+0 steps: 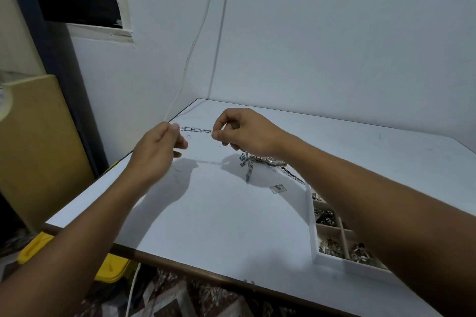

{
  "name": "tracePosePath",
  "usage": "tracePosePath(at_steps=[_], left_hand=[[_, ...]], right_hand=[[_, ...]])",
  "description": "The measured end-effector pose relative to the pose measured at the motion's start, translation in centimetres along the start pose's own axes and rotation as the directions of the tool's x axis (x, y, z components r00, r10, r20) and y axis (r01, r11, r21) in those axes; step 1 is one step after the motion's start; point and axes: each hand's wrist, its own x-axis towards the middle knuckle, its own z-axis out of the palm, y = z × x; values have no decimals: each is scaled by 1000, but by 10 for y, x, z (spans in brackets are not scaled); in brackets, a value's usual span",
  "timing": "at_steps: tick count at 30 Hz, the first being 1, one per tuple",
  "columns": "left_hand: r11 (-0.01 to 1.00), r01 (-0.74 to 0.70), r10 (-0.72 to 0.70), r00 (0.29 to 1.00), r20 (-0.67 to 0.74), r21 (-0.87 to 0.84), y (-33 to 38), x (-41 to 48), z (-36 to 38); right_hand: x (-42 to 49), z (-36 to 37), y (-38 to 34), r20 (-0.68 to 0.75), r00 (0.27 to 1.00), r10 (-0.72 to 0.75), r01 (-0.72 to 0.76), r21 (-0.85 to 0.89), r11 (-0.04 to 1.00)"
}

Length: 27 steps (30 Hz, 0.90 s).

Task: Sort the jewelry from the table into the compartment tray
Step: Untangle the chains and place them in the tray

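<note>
Chain bracelet (196,130), silver with long flat links, is pulled straight in the air between my hands, over the far left part of the smooth white table (206,213). My left hand (154,148) pinches one end and my right hand (244,131) pinches the other. There's lots of bare tabletop below, down to the brown near edge. A tangled shiny pile of chains (262,162) sits under my right wrist. The white compartment tray (345,266) hugs the near right, partly under my forearm.

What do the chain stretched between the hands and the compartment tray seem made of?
The chain looks like polished silvery metal: rectangular links with bright glints. The compartment tray looks matte white, perhaps plastic or painted wood; its smooth, thick dividers leave that open.
</note>
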Motion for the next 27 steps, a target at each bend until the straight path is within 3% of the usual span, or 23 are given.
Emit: tracePosePath(at_steps=[7,11,13,16,19,27], left_hand=[[899,1,-46,995,-93,-438,24,19,1],[660,60,-175,982,-75,-749,44,30,-4],[553,92,-214,976,-34,-828,52,33,-5],[414,126,-240,970,25,-902,61,34,-4],[344,148,-264,963,56,-927,65,36,-3],[367,118,-302,953,2,-923,63,43,-12]], right_hand=[[-24,-5,4,119,992,37,-44,59,997],[-37,-8,12,154,987,50,-49,-11,999],[-41,-10,17,136,989,49,-57,54,997],[-46,-10,20,100,994,47,-65,190,980],[-52,-11,20,50,998,45,-53,184,981],[-69,-16,23,-130,991,14,5,146,989]])
